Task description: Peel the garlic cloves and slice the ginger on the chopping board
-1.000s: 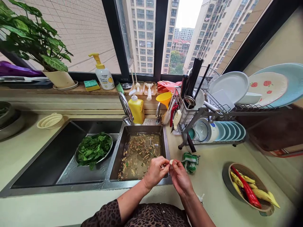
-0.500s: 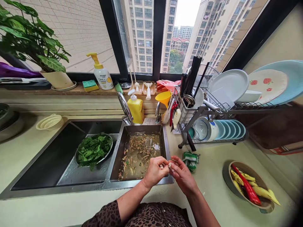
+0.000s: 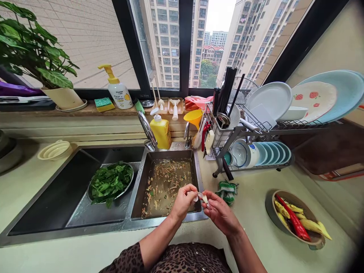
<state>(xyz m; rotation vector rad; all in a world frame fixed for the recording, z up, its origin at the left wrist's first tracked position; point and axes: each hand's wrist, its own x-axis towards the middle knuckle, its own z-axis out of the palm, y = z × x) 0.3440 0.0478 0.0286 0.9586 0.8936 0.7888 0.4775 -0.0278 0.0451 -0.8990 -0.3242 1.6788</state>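
Observation:
Above the front right corner of the sink basin [image 3: 146, 182], my two hands are close together. Between the fingertips of my right hand [image 3: 220, 212] is a small whitish garlic clove [image 3: 205, 199]. My left hand [image 3: 182, 201] pinches thin, pale garlic skin [image 3: 195, 198], which seems to stretch toward the clove. Murky water fills the basin below, with many brown and pale scraps floating in it. The left palm is turned away, so anything else in it is hidden.
Leafy greens [image 3: 110, 182] fill a bowl on the left drainboard. A faucet [image 3: 146, 127] and yellow bottle [image 3: 160, 131] stand behind the basin. On the right are a dish rack [image 3: 236, 132], a green scrubber [image 3: 227, 191] and a basket [image 3: 270, 204] holding peppers.
My hands have moved slightly apart, and pale skin now shows between them. The clove has come into clearer view in my right fingers. The whole view has shifted slightly.

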